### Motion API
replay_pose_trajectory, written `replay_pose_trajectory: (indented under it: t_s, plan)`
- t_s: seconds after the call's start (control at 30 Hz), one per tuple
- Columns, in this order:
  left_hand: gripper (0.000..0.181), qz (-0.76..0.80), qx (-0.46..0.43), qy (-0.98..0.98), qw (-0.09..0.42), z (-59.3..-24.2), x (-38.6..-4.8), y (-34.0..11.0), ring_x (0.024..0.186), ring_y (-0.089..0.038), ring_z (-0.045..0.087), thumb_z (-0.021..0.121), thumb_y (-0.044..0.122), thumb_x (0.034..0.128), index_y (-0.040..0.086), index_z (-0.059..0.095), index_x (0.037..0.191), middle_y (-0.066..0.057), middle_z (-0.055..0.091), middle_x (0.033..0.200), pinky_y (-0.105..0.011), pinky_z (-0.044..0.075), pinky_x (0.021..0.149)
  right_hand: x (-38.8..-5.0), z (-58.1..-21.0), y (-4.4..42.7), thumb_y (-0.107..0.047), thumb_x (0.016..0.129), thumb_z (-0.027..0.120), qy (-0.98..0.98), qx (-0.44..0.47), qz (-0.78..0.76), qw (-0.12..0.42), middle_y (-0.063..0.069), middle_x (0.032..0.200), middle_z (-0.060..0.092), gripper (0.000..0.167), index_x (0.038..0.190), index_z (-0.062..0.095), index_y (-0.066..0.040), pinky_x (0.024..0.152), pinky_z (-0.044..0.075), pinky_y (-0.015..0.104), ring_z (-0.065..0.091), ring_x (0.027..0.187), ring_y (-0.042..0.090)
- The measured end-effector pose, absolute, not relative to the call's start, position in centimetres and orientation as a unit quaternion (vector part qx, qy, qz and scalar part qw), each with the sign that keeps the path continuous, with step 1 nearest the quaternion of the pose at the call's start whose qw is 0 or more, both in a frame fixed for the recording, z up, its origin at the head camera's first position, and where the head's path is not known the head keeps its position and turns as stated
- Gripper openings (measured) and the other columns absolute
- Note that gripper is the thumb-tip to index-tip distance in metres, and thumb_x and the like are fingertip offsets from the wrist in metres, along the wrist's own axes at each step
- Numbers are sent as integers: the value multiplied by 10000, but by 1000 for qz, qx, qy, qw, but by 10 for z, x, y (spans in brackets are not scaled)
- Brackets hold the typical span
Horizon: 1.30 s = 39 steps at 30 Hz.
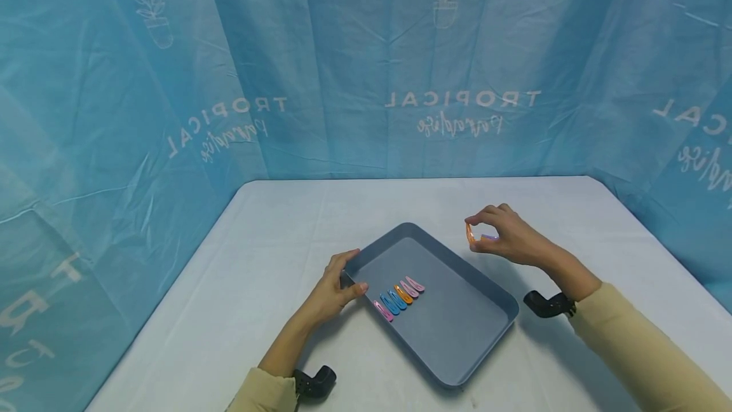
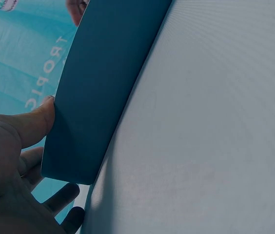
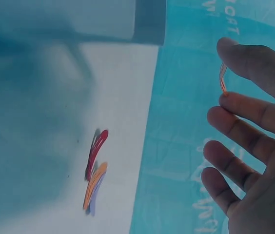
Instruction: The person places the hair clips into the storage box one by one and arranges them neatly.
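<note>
While the right forearm slants in from the lower right, its beige sleeve (image 1: 640, 348) ending just above a black wrist device (image 1: 549, 304), the right hand (image 1: 509, 237) is raised beyond the right side of the grey tray (image 1: 446, 272); thumb and index fingertip meet the two ends of an orange hair clip (image 1: 469, 233), pinching it so that it stands nearly upright, the gap between them no wider than the clip is long; the other fingers, seen from the right wrist, are spread and slightly bent, with nothing in them.

Lower in the head view, the left forearm angles up toward the tray's left corner; the left hand (image 1: 337, 285) straddles that corner, thumb over the near rim and index finger at the far side, a light hold with the lower fingers loosely apart in the left wrist view.

Inside the tray, six clips lie in a slanting row running inward from the near-left wall: a pink clip (image 1: 383, 311), two blue clips (image 1: 390, 304), an orange one, then two more pink; on the white table (image 1: 286, 240), a red clip (image 3: 97, 153) lies near a side-by-side orange and purple pair.
</note>
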State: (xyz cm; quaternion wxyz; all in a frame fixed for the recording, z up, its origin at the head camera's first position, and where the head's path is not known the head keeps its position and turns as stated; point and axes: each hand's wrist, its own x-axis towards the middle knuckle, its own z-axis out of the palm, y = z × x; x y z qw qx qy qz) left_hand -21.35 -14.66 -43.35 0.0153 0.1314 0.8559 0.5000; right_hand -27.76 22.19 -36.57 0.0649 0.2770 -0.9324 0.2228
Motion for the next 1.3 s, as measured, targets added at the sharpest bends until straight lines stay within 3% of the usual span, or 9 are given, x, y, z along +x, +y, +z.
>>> replay_pose_trajectory:
  t_s: [0.63,0.83,1.3]
  plan:
    - [697,499,139,855,13,-434,-214,-148,1420,-361,210,695,187,850,134,344,1450,-131,307,1486,-610,218,1104,-279,-364,182,-201,782,764,-915,338,218,41,40,1211,602,488,1241,613,-135,762,441,333,451,1059,201]
    - [700,498,140,855,16,-434,-214,-148,1425,-362,198,693,185,852,138,338,1454,-128,297,1494,-613,216,1104,-280,-367,172,-204,780,765,-908,361,210,26,20,1214,609,493,1245,613,-144,833,435,374,443,1054,190]
    - [688,504,138,853,15,-435,-215,-148,1424,-354,203,692,172,853,145,349,1449,-125,306,1487,-598,214,1111,-286,-384,161,-200,818,734,-894,386,223,-41,15,1263,578,483,1278,595,-153,846,403,361,381,1062,186]
